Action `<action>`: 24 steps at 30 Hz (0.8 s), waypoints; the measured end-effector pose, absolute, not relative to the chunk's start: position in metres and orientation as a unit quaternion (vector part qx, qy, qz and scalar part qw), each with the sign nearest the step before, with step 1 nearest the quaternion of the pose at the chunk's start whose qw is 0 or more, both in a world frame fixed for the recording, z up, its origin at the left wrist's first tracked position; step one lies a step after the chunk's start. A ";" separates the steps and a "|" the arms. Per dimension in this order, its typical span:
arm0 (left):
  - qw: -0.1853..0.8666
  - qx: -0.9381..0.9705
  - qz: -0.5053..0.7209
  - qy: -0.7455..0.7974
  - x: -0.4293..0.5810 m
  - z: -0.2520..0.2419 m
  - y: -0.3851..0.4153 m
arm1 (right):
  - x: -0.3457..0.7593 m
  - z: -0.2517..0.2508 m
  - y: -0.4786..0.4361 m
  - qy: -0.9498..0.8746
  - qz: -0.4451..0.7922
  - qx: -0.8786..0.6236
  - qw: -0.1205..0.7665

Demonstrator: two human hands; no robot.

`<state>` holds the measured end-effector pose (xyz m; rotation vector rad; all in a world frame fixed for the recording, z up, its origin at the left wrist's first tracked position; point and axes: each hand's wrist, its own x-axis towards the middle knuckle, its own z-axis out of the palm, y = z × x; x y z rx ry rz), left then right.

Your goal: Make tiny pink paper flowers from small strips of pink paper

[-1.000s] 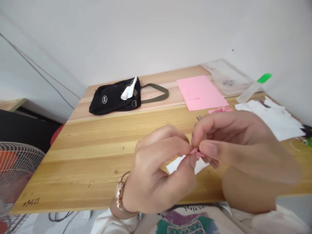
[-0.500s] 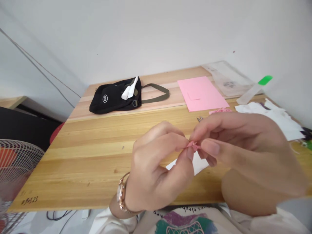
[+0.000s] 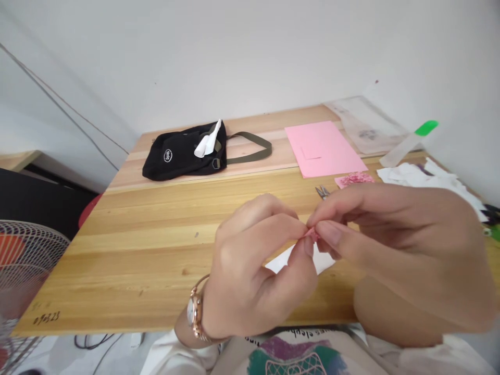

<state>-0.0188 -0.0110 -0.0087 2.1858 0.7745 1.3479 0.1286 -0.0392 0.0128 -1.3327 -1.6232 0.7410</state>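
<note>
A small pink paper piece [image 3: 313,234] is pinched between both hands above the front part of the table; fingertips hide much of it. My left hand [image 3: 261,265], with a watch at the wrist, grips its left side between thumb and index finger. On its right side, the thumb and index finger of my right hand [image 3: 402,250] are closed on it. Beneath the hands lies a white paper [image 3: 324,261], partly covered. Just behind my right hand are the tips of a metal tool [image 3: 322,191] and a pile of pink scraps [image 3: 357,178].
A black bag [image 3: 183,152] with white paper on it lies at the back left of the wooden table [image 3: 136,250]. Pink sheets [image 3: 326,151], a green-ended clear strip [image 3: 406,143] and crumpled white material [image 3: 429,179] are at the right. A fan [image 3: 31,260] stands left.
My right thumb and fingers have shifted slightly left and cover more of the pink piece. More of the pink scraps and the metal tool shows behind my right hand.
</note>
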 end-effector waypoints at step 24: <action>0.261 0.749 0.549 0.261 -0.016 -0.011 -0.010 | 0.124 0.013 -0.040 -0.701 0.200 -0.497 0.471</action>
